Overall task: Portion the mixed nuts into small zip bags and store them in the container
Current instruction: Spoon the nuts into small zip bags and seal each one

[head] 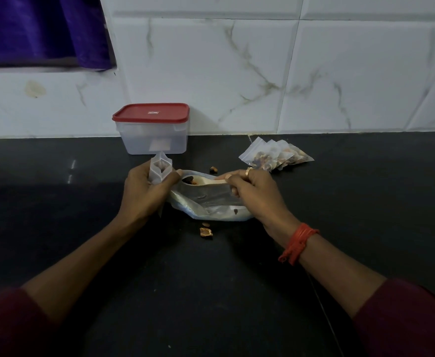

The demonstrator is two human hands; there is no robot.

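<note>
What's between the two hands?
The big bag, a few nuts inside, stretched from the left hand, which also grips a small bag, to the right hand. Head view.

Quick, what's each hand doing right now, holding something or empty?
Left hand: closed around a small zip bag, held upright.
Right hand: pinching the rim of the large bag.
</note>
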